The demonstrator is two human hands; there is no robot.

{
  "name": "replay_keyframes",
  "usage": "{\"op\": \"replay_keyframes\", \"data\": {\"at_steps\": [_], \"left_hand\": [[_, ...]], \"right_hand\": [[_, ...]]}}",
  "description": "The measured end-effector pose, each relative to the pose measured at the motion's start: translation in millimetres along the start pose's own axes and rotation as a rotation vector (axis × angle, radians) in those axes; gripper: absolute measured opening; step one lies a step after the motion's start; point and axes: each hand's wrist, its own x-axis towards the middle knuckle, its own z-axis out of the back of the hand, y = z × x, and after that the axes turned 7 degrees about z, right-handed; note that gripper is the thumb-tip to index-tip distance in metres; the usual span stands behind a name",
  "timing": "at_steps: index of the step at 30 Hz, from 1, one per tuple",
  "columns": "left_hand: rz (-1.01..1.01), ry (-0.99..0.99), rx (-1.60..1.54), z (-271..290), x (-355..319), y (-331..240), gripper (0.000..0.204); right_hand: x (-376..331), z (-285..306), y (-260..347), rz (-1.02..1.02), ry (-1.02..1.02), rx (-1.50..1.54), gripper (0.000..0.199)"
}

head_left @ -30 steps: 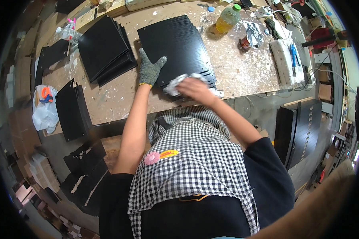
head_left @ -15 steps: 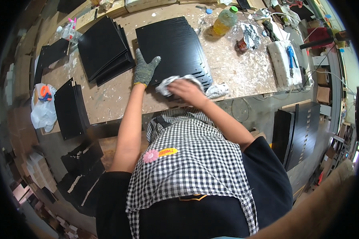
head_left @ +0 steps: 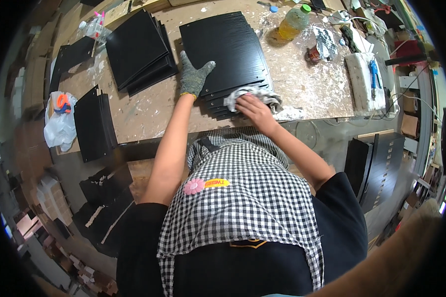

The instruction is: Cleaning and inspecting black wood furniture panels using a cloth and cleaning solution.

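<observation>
A stack of black panels (head_left: 228, 49) lies fanned out on the worn workbench (head_left: 148, 111) in front of me. My left hand (head_left: 194, 79), in a grey work glove, rests on the stack's left edge with thumb and fingers spread. Bare, my right hand (head_left: 254, 110) presses a crumpled black-and-white rag (head_left: 270, 99) onto the near right corner of the stack, where the panel edges step toward me. The rag partly hides that corner. Another whitish cloth (head_left: 290, 114) lies at the bench's front edge, just right of the rag.
More black panels (head_left: 136, 47) are stacked to the left, with a smaller pile (head_left: 94, 123) at the bench's left edge beside a white plastic bag (head_left: 59, 128). A green-capped bottle (head_left: 293, 24) of yellow liquid and a small jar (head_left: 313, 54) stand right of the main stack.
My right hand has slid the rag rightward along the stack's near edge, uncovering the stepped panel edges at the near left. My left hand stays spread at the stack's left edge.
</observation>
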Motion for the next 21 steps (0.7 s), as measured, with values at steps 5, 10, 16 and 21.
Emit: {"op": "replay_keyframes", "data": {"at_steps": [5,10,16,21], "left_hand": [[-0.009,-0.006,-0.033,1.9,1.9,5.9,0.121],[-0.048,-0.004,-0.025,3.8,6.2,10.4,0.119],[-0.006,-0.028,0.023,-0.1,5.5,3.2,0.118],[0.015,0.003,-0.04,-2.9,7.7,8.8,0.12]], "right_hand": [[56.9,-50.8,33.3,0.263,0.09,0.055,0.04],[13.2,-25.1,-6.7,0.184,0.113,0.025,0.051],[-48.8,56.5,-27.6,-0.275,0.02,-0.032,0.05],[-3.1,36.9,-5.0,0.044,0.119,0.034,0.048]]}}
